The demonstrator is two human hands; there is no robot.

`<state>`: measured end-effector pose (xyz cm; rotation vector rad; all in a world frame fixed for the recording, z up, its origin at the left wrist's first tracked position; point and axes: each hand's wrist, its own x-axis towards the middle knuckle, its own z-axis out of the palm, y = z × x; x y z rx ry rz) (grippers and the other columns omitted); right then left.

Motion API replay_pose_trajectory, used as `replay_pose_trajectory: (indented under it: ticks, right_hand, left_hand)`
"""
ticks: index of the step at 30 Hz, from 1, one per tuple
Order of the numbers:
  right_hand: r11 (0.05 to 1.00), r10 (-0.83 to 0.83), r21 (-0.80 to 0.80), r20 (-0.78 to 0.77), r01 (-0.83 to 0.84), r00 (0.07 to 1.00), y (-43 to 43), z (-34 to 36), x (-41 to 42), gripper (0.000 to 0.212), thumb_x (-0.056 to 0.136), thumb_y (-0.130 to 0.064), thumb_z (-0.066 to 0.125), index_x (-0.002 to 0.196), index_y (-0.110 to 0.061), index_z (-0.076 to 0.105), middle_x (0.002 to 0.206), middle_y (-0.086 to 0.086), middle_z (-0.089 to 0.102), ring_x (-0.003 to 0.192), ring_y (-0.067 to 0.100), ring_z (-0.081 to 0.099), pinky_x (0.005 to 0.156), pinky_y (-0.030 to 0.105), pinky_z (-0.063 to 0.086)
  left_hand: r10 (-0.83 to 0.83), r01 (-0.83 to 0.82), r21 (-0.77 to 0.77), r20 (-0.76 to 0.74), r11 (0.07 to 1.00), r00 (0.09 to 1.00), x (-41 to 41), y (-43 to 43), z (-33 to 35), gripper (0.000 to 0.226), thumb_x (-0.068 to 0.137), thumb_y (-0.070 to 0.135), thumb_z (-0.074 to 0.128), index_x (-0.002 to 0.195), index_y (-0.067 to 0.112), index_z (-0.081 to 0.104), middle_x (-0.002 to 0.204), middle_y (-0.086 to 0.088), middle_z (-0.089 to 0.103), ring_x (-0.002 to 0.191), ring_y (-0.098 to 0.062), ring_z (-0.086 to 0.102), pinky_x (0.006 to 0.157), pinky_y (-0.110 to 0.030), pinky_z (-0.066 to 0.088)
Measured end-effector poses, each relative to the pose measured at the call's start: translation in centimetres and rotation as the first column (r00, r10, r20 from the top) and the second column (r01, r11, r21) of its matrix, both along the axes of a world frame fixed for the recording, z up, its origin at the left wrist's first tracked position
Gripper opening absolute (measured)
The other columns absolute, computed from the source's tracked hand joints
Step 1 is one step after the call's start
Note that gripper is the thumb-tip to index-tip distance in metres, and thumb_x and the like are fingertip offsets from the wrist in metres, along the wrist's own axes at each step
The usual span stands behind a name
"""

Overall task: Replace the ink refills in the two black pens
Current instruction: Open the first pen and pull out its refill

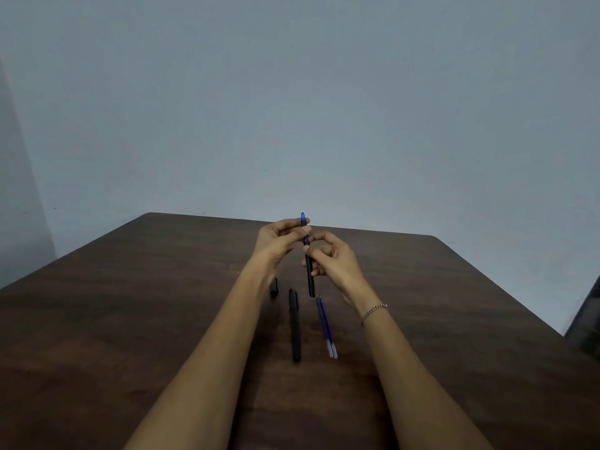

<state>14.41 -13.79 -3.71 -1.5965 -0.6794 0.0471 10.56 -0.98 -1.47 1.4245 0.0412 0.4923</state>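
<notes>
Left fingers (292, 226) pinch the blue tip of the pen (310, 280), upright over the counter's (130, 303) middle; right fingers (321, 251) grip its barrel; best steady the barrel, twisting straight; second pen (294, 326) and refills (326, 326) lie below.

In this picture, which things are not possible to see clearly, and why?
Head view:
- Held pen: its middle is hidden by fingers of the left hand and right hand; whether it is unscrewed is unclear.
- Small black piece: partly behind the left forearm.
- Two refills: too small to tell ink level.
- Dark object: cut off by the right edge.
</notes>
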Motion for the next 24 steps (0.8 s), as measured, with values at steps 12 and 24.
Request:
replay_pose_trajectory:
  ticks: [12, 24]
  right_hand:
    - [0.999, 0.002, -0.044, -0.011, -0.002, 1.0, 0.1, 0.4, -0.3, 0.007, 0.087, -0.016, 0.065, 0.093, -0.019, 0.063, 0.07, 0.004, 0.07, 0.062, 0.01, 0.065, 0.054, 0.018, 0.05]
    - [0.995, 0.019, -0.095, -0.021, -0.021, 1.0, 0.1, 0.2, -0.5, 0.011, 0.087, -0.013, 0.064, 0.091, -0.024, 0.062, 0.063, -0.003, 0.067, 0.072, 0.013, 0.07, 0.054, 0.017, 0.052]
  left_hand:
    - [0.101, -0.083, -0.179, 0.093, 0.98, 0.991, 0.2, 0.2, -0.1, 0.018, 0.074, 0.007, 0.075, 0.09, 0.011, 0.068, 0.087, -0.001, 0.07, 0.082, -0.011, 0.067, 0.078, -0.025, 0.055]
    - [0.237, -0.183, -0.415, 0.082, 0.891, 0.968, -0.2, 1.3, 0.6, 0.022, 0.078, 0.008, 0.072, 0.099, 0.009, 0.066, 0.087, 0.0, 0.069, 0.081, -0.009, 0.067, 0.065, -0.017, 0.054]
